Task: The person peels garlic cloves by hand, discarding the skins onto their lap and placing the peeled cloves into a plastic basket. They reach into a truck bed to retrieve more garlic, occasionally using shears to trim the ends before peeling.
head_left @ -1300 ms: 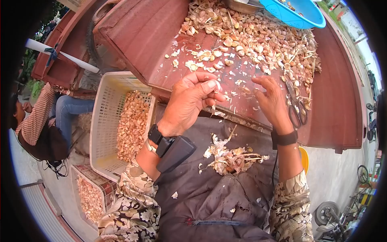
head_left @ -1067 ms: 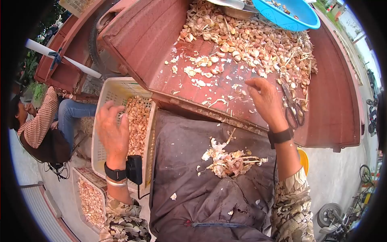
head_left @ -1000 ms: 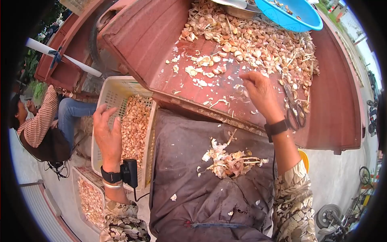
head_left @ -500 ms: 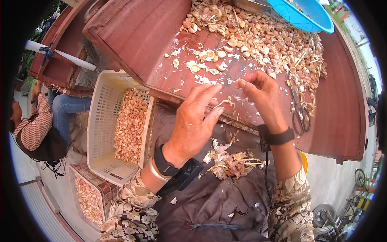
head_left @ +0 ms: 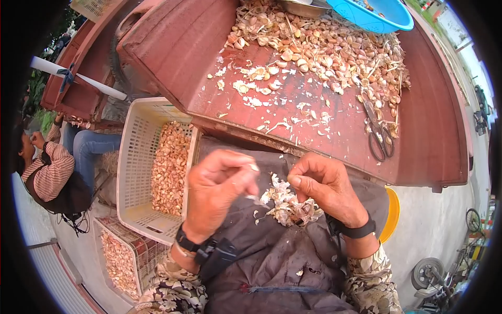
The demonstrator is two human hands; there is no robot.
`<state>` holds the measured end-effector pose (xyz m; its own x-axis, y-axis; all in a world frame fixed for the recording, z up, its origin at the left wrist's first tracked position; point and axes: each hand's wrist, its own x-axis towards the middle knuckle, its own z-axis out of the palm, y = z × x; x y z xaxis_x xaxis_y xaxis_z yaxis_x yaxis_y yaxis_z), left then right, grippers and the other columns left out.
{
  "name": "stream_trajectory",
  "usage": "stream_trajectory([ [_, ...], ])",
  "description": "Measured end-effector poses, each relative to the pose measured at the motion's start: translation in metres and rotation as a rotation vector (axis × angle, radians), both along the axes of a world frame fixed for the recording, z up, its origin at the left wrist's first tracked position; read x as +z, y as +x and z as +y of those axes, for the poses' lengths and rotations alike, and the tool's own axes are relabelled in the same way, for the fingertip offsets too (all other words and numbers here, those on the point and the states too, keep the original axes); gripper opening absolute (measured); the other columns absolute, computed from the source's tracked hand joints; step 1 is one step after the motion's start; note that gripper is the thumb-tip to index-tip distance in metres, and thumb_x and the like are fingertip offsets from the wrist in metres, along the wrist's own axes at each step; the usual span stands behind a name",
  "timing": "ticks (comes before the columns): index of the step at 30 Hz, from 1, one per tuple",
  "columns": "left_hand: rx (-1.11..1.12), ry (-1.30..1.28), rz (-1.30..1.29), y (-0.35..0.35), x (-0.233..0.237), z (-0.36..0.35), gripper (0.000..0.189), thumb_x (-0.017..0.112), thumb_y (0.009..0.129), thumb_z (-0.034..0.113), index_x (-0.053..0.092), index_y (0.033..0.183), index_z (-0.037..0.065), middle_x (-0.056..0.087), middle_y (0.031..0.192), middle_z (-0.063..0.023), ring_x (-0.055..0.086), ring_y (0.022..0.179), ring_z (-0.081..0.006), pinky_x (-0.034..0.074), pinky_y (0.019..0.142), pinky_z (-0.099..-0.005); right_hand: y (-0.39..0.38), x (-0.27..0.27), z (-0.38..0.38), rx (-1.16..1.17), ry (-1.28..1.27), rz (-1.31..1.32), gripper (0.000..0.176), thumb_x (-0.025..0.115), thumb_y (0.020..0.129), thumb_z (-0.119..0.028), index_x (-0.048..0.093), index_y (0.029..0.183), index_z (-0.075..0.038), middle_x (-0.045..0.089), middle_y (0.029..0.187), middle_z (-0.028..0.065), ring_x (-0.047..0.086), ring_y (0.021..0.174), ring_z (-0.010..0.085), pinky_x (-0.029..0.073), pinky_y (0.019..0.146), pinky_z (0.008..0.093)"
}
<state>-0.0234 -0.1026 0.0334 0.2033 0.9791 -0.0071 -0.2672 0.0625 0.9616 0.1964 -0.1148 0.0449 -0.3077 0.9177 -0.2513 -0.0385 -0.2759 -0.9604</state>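
My left hand (head_left: 219,186) is raised above my dark apron, blurred, with fingers curled in and thumb pressed to them. A pale speck shows at its fingertips, too small to name. Facing it across a small gap, my right hand (head_left: 330,188) has thumb and forefinger pinched together; whatever lies between them is hidden. A heap of garlic skins and dry stalks (head_left: 293,205) lies on the apron (head_left: 293,261) just below and between both hands. Ahead, loose garlic cloves (head_left: 334,57) are piled on the red metal tray (head_left: 230,102), with scraps of skin scattered on its near part.
Scissors (head_left: 377,131) lie on the tray's right side. A blue basin (head_left: 374,18) and a metal bowl (head_left: 306,8) sit at the back. To the left stand a crate (head_left: 128,172) of cloves and a lower crate (head_left: 138,246). Another person (head_left: 55,167) sits farther left.
Both hands have drawn back from the tray's near edge toward my body, over the apron. Small skin scraps now show on the tray where they were. The seated person's hand has risen toward the head.
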Motion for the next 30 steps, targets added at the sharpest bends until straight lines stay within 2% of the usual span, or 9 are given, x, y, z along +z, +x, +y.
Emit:
stream_trajectory([
  [2, 0.316, 0.107, 0.324, -0.053, 0.0, 0.008, 0.018, 0.058, 0.089, 0.003, 0.061, 0.106, -0.001, 0.064, 0.101, -0.0118, 0.064, 0.082, -0.0165, 0.052, 0.076, -0.0305, 0.02, -0.009, 0.005, -0.072, 0.4, -0.531, 0.007, 0.061, 0.084, -0.004, 0.061, 0.09, 0.0, 0.06, 0.083, 0.0108, 0.059, 0.079, 0.0222, 0.046, 0.068, 0.0347],
  [4, 0.543, 0.749, 1.73, -0.12, -0.008, 0.018, 0.024, 0.056, 0.088, 0.003, 0.06, 0.111, -0.004, 0.061, 0.111, -0.0124, 0.063, 0.094, -0.018, 0.05, 0.085, -0.0319, 0.044, -0.02, 0.023, -0.198, 0.727, -1.024, 0.012, 0.059, 0.079, -0.001, 0.062, 0.09, -0.002, 0.059, 0.085, 0.0134, 0.057, 0.087, 0.0319, 0.044, 0.075, 0.0396],
  [7, 0.614, 0.599, 1.29, -0.142, -0.028, 0.024, 0.027, 0.054, 0.084, -0.004, 0.062, 0.11, -0.002, 0.062, 0.112, -0.0145, 0.063, 0.096, -0.0268, 0.049, 0.086, -0.0333, 0.051, -0.038, 0.061, -0.308, 0.717, -1.169, 0.014, 0.057, 0.078, -0.002, 0.064, 0.09, -0.005, 0.059, 0.085, 0.0129, 0.056, 0.089, 0.0343, 0.041, 0.077, 0.042],
  [10, 0.407, 0.374, 0.852, -0.089, -0.034, 0.045, 0.027, 0.053, 0.084, -0.004, 0.062, 0.11, -0.001, 0.063, 0.107, -0.0145, 0.064, 0.093, -0.0265, 0.05, 0.085, -0.034, 0.044, -0.068, 0.097, -0.225, 0.768, -1.302, 0.012, 0.059, 0.08, -0.008, 0.064, 0.091, -0.005, 0.059, 0.084, 0.0119, 0.056, 0.086, 0.0339, 0.041, 0.076, 0.0433],
  [14, 0.134, 0.635, 0.855, -0.007, -0.036, 0.1, 0.022, 0.056, 0.085, -0.003, 0.063, 0.107, -0.002, 0.064, 0.1, -0.0145, 0.065, 0.087, -0.0263, 0.05, 0.077, -0.031, 0.047, -0.083, 0.116, -0.107, 0.728, -1.485, 0.015, 0.058, 0.082, -0.014, 0.062, 0.092, -0.004, 0.057, 0.082, 0.014, 0.056, 0.078, 0.0319, 0.043, 0.071, 0.0423],
  [17, 0.07, 0.736, 1.006, 0.046, -0.055, 0.147, 0.017, 0.057, 0.081, -0.003, 0.063, 0.096, -0.001, 0.06, 0.09, -0.0179, 0.062, 0.084, -0.0358, 0.051, 0.075, -0.0384, 0.056, -0.066, 0.106, -0.34, 0.569, -0.989, 0.015, 0.055, 0.084, -0.013, 0.059, 0.095, -0.005, 0.055, 0.077, 0.0103, 0.054, 0.071, 0.0262, 0.043, 0.064, 0.0361],
  [21, 0.013, 0.979, 1.242, 0.081, -0.083, 0.187, 0.014, 0.06, 0.074, -0.002, 0.066, 0.087, -0.001, 0.059, 0.085, -0.0196, 0.063, 0.08, -0.0362, 0.053, 0.073, -0.0417, 0.099, -0.054, 0.074, -0.527, -0.047, 0.491, 0.017, 0.051, 0.09, -0.014, 0.058, 0.102, -0.004, 0.056, 0.092, 0.0047, 0.052, 0.078, 0.0187, 0.043, 0.061, 0.0261],
  [25, -0.121, 0.884, 1.319, 0.079, -0.08, 0.198, 0.012, 0.059, 0.079, 0.004, 0.061, 0.09, 0.002, 0.06, 0.086, -0.0183, 0.062, 0.08, -0.038, 0.05, 0.07, -0.0462, 0.093, -0.042, 0.045, -0.538, -0.228, 0.731, 0.017, 0.054, 0.091, -0.018, 0.057, 0.1, -0.003, 0.056, 0.1, 0.0079, 0.053, 0.08, 0.0184, 0.046, 0.062, 0.0283],
  [30, -0.024, 0.695, 0.758, 0.09, -0.036, 0.132, 0.016, 0.059, 0.08, 0.005, 0.064, 0.094, 0.001, 0.061, 0.087, -0.0166, 0.062, 0.078, -0.0355, 0.049, 0.069, -0.0422, 0.054, -0.054, 0.029, -0.525, -0.375, 0.822, 0.022, 0.051, 0.097, -0.024, 0.058, 0.101, -0.004, 0.059, 0.1, 0.0084, 0.058, 0.084, 0.0215, 0.05, 0.065, 0.0317],
])
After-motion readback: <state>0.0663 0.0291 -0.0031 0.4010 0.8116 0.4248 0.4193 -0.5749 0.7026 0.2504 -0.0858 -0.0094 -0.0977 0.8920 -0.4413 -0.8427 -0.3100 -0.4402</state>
